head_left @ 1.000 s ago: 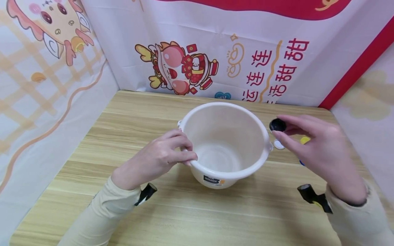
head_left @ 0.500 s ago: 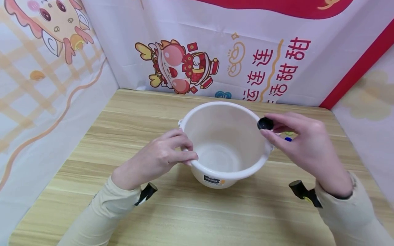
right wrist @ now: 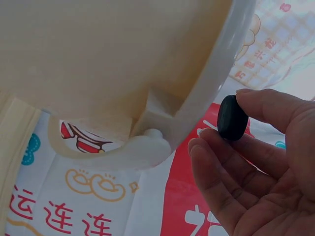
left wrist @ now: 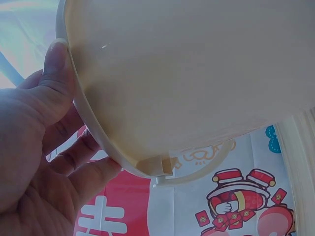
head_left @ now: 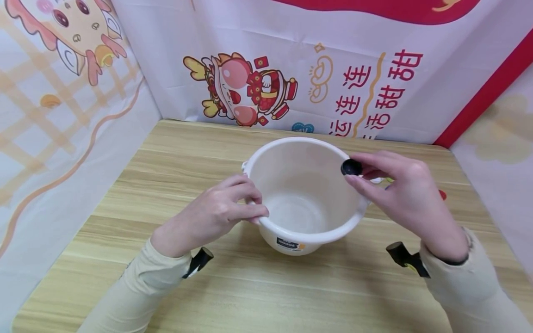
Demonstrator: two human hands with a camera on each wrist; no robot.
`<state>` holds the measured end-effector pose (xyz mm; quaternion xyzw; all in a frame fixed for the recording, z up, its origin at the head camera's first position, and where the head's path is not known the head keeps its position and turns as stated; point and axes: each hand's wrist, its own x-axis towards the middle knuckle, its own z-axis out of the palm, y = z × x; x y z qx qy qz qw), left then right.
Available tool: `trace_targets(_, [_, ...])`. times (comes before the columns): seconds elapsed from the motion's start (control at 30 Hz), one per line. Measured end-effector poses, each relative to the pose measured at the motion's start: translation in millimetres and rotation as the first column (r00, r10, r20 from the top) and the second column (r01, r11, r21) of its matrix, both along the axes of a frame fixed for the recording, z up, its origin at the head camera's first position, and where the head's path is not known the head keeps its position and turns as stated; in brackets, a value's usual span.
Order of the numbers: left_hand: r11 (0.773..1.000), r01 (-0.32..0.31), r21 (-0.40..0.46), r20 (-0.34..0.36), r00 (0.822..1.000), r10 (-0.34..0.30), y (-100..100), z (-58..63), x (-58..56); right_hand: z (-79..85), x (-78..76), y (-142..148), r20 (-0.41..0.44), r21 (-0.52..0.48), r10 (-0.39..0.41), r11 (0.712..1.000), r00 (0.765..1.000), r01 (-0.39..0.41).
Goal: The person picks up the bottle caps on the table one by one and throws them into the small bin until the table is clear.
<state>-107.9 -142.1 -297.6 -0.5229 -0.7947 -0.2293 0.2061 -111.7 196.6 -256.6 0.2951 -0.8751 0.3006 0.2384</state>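
Observation:
A cream plastic bucket (head_left: pixel 312 237) stands on the wooden table with its mouth tipped up toward me. My left hand (head_left: pixel 216 208) grips the near-left part of its rim, and the left wrist view shows the thumb (left wrist: pixel 55 64) on one side with fingers under the lip. Between thumb and fingertips my right hand (head_left: pixel 399 189) pinches a black bottle cap (head_left: pixel 351 167), hollow side facing the head camera. That cap is held at the bucket's right rim; in the right wrist view the black cap (right wrist: pixel 232 118) is apart from the rim. Nothing lies on the visible bucket floor.
Partly hidden behind my right hand are a white cap (head_left: pixel 376 180) and a yellow one (head_left: pixel 388 180). A red cap (head_left: pixel 443 194) shows past the wrist. Printed cloth walls (head_left: pixel 166 37) close off the table's back and sides.
My right hand has carried the black cap leftward from beyond the bucket to its right rim, slowing lately. The left hand and the bucket stay put.

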Motion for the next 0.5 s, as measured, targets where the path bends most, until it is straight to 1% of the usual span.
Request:
trace_targets(0.27, [1.0,-0.003,-0.002,-0.001,1.0,0.003,-0.6,-0.4,-0.3,-0.2,-1.6,-5.8,0.027,0.004,0.013,1.0,1.0,-0.013])
trace_targets(0.5, [1.0,-0.008,-0.001,0.01,1.0,0.008,-0.7,-0.6,0.1,-0.7,-2.8,-8.9,0.045,0.027,0.001,1.0,0.999,-0.002])
